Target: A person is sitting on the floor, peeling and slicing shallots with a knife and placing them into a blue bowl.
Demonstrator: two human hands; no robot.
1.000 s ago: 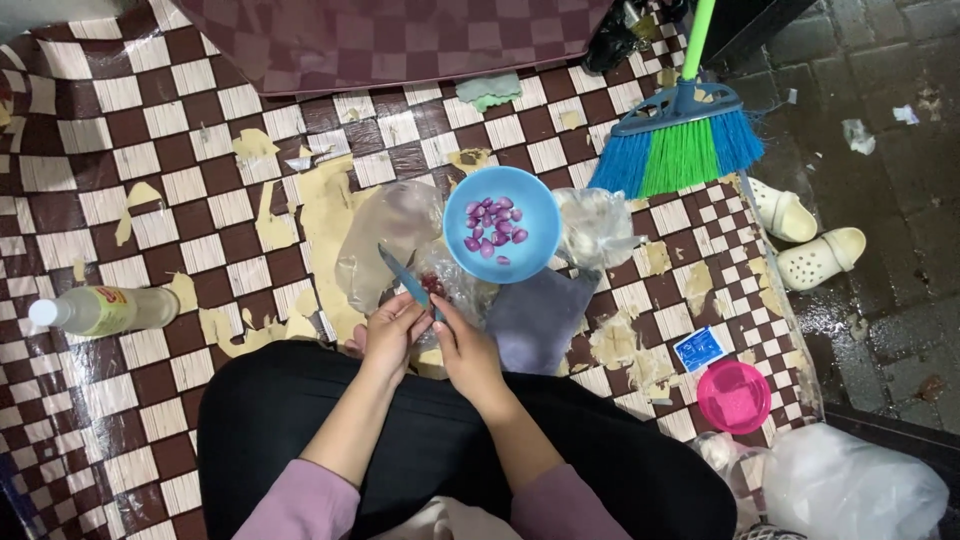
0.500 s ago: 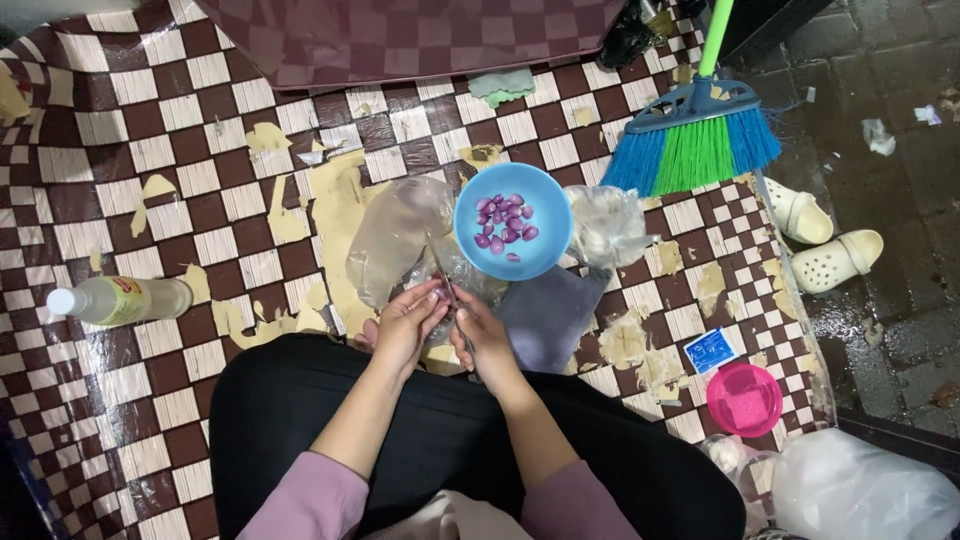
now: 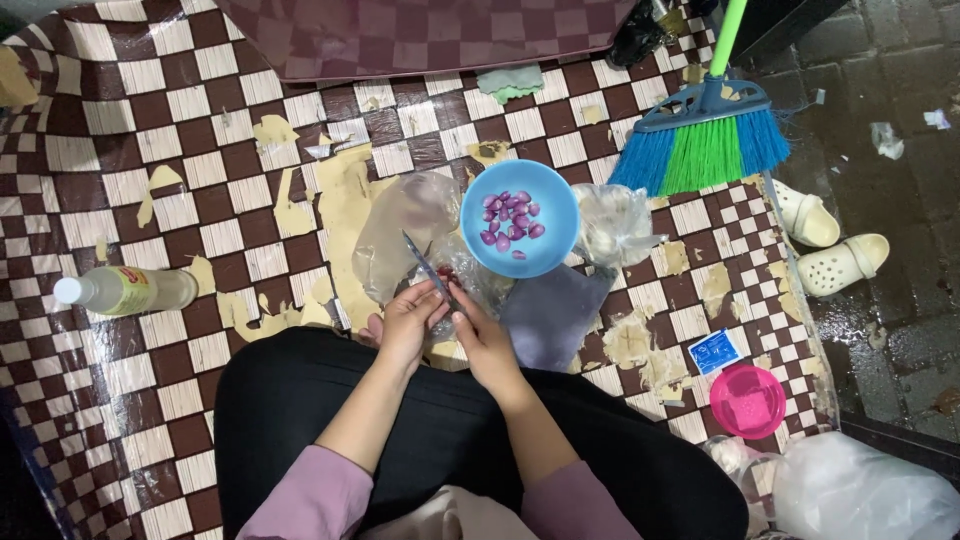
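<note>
I sit on a chequered floor mat [image 3: 160, 130] with both hands close together in front of my lap. My left hand [image 3: 405, 322] grips a small knife [image 3: 424, 264], its blade pointing up and to the left. Touching it, my right hand [image 3: 484, 338] pinches something small between the fingertips; what it is stays hidden. Just beyond the hands stands a blue bowl [image 3: 478, 196] holding several peeled purple shallots [image 3: 510, 222]. A crumpled clear plastic bag [image 3: 400, 222] lies under and left of the knife.
A second clear bag [image 3: 612, 226] with pale contents and a grey cloth [image 3: 555, 315] lie right of the bowl. A bottle [image 3: 125, 290] lies at left. A blue-green broom [image 3: 705, 145], pale slippers [image 3: 822, 240], a pink bowl [image 3: 748, 402], a blue packet [image 3: 715, 352] and a white bag [image 3: 860, 490] are at right.
The hands have stayed together at the same spot. The knife blade stood more upright half a second ago and now leans left again.
</note>
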